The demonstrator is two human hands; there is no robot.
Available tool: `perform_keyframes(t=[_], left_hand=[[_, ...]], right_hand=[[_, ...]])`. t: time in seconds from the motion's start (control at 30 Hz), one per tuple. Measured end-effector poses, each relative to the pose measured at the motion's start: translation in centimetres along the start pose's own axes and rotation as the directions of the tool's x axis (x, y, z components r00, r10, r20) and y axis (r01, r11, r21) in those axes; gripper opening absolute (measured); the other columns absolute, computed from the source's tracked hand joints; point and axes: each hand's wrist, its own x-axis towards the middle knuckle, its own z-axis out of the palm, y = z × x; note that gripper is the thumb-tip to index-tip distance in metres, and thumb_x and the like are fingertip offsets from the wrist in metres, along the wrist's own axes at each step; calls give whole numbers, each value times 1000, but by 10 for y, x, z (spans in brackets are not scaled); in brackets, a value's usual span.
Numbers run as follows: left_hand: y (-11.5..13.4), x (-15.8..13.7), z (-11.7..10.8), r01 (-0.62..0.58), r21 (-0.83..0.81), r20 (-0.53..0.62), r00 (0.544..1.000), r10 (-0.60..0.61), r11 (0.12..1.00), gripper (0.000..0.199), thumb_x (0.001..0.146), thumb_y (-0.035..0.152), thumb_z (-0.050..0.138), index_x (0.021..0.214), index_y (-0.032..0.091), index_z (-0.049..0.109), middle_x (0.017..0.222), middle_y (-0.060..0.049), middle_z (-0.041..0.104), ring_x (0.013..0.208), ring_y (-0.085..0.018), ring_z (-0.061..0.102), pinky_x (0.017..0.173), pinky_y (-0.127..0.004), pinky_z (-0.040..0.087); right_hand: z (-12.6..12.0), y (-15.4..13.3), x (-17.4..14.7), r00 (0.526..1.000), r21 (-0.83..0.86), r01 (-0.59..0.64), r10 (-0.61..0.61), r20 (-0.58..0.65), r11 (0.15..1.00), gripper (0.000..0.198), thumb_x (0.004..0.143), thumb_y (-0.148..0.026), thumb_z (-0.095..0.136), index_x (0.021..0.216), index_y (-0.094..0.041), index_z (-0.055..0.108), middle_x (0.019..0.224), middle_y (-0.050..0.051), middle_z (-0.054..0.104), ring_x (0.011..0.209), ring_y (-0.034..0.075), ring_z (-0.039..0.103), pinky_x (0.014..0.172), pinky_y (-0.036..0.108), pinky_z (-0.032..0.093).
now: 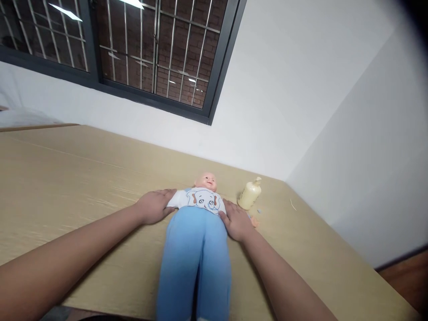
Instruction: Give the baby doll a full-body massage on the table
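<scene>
A baby doll [209, 182] lies on its back, head toward the wall, in a white shirt [203, 199] with an animal-face print and light blue trousers [197, 240]. My left hand [156, 206] is closed around the white sleeve on the doll's left-hand side in the picture, thumb below and fingers above. On the other side, my right hand [236, 219] grips the doll's arm and shirt side, its thumb on the shirt near the waist. That sleeve is mostly hidden under my hand; a small doll hand [254, 221] shows beyond it.
A cream pump bottle [249, 195] stands to the right of the doll, close to my right hand. The doll lies on a tan tabletop [83, 178] that meets a white wall [274, 89]. Above is a barred window [150, 49]. A thin pale strip [293, 204] lies at the right.
</scene>
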Motion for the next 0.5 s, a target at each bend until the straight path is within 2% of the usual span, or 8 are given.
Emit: perform_keyframes(t=[0.1,0.2,0.3,0.4,0.5], left_hand=[[-4,-4,-7,16,-61,6,1000,-16,998,63,92,58,43,146,25,47,138,-11,63,121,-34,60,93,-43,48],[-14,-8,-14,36,-134,61,998,-28,990,60,89,58,49,142,30,51,134,-7,66,116,-33,63,89,-40,50],[-26,-12,-18,49,-188,98,995,-31,981,60,88,55,51,143,31,50,139,-5,63,121,-32,60,92,-39,48],[-33,-15,-23,43,-230,128,992,-13,972,59,87,49,54,143,30,51,141,-3,62,122,-31,59,94,-37,47],[-38,-15,-30,77,-237,127,991,-48,968,52,83,41,58,133,27,61,129,-3,69,111,-30,64,89,-34,48]], right_hand=[[4,9,-9,999,-108,-50,48,-16,993,67,101,-58,26,152,-16,38,150,17,49,134,37,47,108,53,34],[6,12,-16,997,-149,-73,66,-47,986,65,101,-54,29,152,-14,38,150,18,49,134,38,46,107,54,34],[2,11,-19,993,-123,-98,88,-82,987,57,101,-50,35,148,-19,42,143,15,56,128,35,52,102,49,38],[-10,15,-20,993,-88,-116,114,-32,989,45,97,-47,45,133,-24,56,124,11,67,113,32,60,93,44,43],[-26,28,-24,986,-71,-166,167,16,984,36,90,-42,58,122,-28,64,113,8,71,106,31,62,86,40,44]])
